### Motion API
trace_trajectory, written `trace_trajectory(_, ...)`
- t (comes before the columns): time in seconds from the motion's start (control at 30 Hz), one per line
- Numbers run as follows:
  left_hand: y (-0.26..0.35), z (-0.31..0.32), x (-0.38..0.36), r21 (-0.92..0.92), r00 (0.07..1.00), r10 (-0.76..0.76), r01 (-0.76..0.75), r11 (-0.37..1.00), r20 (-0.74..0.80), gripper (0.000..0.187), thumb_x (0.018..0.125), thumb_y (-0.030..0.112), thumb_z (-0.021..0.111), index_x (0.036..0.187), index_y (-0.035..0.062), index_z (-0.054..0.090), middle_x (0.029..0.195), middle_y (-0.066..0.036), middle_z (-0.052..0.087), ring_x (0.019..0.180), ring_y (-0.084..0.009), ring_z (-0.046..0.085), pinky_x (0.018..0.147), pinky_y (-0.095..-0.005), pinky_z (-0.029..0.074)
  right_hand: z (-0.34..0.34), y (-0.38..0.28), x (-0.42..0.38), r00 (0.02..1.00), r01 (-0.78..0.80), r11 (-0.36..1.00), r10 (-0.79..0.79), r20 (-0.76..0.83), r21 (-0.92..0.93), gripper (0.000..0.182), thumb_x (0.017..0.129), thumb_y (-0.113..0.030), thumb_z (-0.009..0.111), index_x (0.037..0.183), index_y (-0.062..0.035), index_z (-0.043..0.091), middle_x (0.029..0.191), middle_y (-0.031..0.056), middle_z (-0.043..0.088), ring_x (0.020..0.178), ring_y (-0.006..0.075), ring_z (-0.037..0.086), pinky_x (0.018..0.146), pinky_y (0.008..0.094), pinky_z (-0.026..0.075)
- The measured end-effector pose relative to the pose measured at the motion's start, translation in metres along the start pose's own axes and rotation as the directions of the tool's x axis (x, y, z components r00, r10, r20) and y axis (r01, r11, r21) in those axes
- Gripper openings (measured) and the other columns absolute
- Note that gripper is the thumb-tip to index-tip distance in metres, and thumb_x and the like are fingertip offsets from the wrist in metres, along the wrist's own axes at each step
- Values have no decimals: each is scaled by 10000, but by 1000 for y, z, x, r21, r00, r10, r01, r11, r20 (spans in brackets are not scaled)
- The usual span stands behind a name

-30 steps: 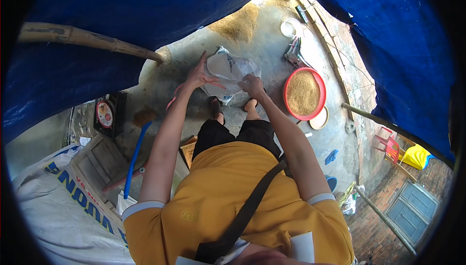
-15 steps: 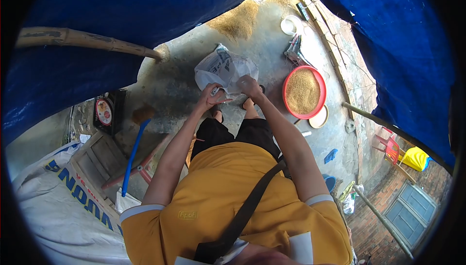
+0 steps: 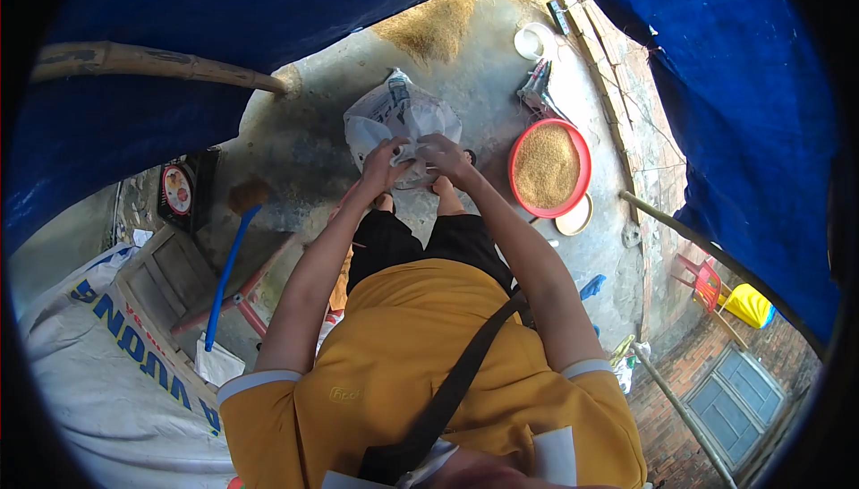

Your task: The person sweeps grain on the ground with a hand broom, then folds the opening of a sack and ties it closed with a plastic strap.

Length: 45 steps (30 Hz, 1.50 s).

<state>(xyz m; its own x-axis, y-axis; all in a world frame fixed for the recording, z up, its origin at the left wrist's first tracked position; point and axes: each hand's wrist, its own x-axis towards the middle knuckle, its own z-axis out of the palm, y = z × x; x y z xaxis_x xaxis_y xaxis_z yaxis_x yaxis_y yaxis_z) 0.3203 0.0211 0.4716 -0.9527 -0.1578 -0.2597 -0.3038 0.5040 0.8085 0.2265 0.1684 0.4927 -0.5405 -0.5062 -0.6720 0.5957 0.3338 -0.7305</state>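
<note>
A white sack with dark print [image 3: 380, 118] stands on the concrete floor in front of my feet. My left hand [image 3: 383, 165] is closed on the near left part of its rim, where the material is bunched. Beside it, a short gap to the right, my right hand [image 3: 444, 156] grips the rim with its fingers bent. What is inside the sack cannot be made out. To the right of the sack is a red basin [image 3: 586, 167] filled with golden grain [image 3: 546, 167].
Grain [image 3: 429, 28] is heaped ahead. A white bucket [image 3: 535, 42] and a round tray [image 3: 575, 218] are on the right. At left are a blue-handled broom [image 3: 231, 274], a black crate [image 3: 204, 189] and a large white sack [image 3: 98, 382]. Blue tarp [image 3: 179, 6] hangs overhead on bamboo poles.
My hands have come closer together at the sack's rim, and my right hand has moved slightly left. The whole view has shifted a little.
</note>
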Motion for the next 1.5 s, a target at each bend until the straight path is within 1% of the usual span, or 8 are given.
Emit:
trace_trajectory(0.1,-20,1,4,-207,981,-88,51,977,-172,382,638,161,655,977,60,509,895,-153,558,807,-299,547,672,-330,423,-7,-2,-4,981,183,916,-146,130,-356,590,632,-202,619,1155,-79,377,886,135,524,700,184,532,608,288,453)
trace_trajectory(0.17,-30,-3,12,-281,974,-117,59,958,-194,342,651,177,656,920,11,524,818,-156,572,745,-278,560,654,-324,426,-12,5,-1,781,570,480,-569,257,-667,829,592,-163,639,1276,-160,171,1008,202,471,825,285,530,687,354,450)
trace_trajectory(0.3,-21,2,20,-378,978,-100,24,926,-183,348,666,186,654,922,-6,516,787,-144,575,719,-221,558,632,-308,428,6,-35,-27,870,422,537,-466,161,-730,940,571,-127,656,1298,-195,63,1085,250,400,916,381,487,741,414,429)
trace_trajectory(0.37,-4,2,22,-580,926,-322,154,800,-198,351,672,191,654,913,-21,510,773,-128,573,723,-170,544,618,-295,428,15,-52,-35,960,174,269,-262,102,-947,978,579,-103,663,1300,-164,5,1054,260,407,932,406,469,742,419,428)
trace_trajectory(0.7,-12,26,14,-616,981,-182,104,781,-65,480,667,158,633,1065,9,410,947,-149,528,826,-196,530,683,-298,425,-6,-15,16,940,203,540,-342,8,-817,496,656,-55,574,1083,-22,324,912,258,484,840,419,499,702,445,413)
trace_trajectory(0.77,-5,15,6,-171,959,235,-261,950,-158,650,625,180,676,1153,44,321,1098,-138,406,864,-285,517,694,-353,457,-8,-11,19,925,251,534,-379,36,-807,365,688,-122,553,989,10,393,851,252,525,832,413,507,686,429,423)
trace_trajectory(0.97,35,11,-13,-3,974,-207,207,978,-90,696,577,206,664,1172,78,328,1088,-182,432,908,-380,493,763,-385,405,-1,-1,7,917,286,461,-387,100,-840,256,658,-80,541,885,-9,446,776,231,518,794,413,503,681,448,406)
trace_trajectory(1.5,49,0,36,-140,927,108,-168,976,-359,352,574,51,478,915,-37,483,780,-210,533,747,-384,515,638,-350,411,-13,-34,-25,816,311,573,-569,-96,-758,151,627,-58,590,725,18,503,713,203,502,708,386,501,599,411,392)
